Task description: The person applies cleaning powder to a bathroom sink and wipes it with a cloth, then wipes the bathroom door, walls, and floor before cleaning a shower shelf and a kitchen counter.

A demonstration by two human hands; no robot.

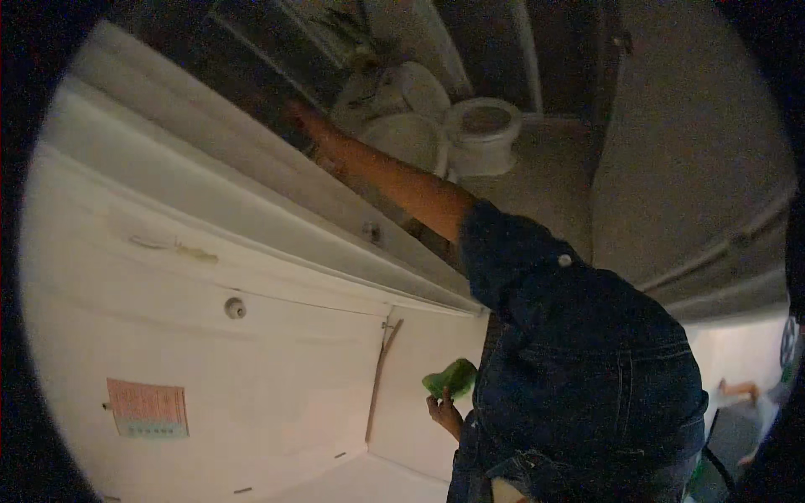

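My left hand [445, 416], at the lower middle, grips a crumpled green thing [451, 379], perhaps a cloth; its exact kind cannot be told. My right forearm, bare below a dark denim sleeve, stretches to the upper left. The right hand [305, 119] is dim and blurred beside the far part of a long pale frame or edge [270, 207]; whether its fingers touch or hold something cannot be told. Beyond this forearm, in the dark room, are a white toilet [484, 138] and a pale rounded basin [405, 138].
A pale wall or panel [283, 377] fills the lower left, with a round knob-like fitting [235, 308] and a hanging printed sheet [149, 407]. A leafy plant [346, 28] stands at the top. Another person's arm [739, 390] and part of a fan [787, 342] show at the right edge.
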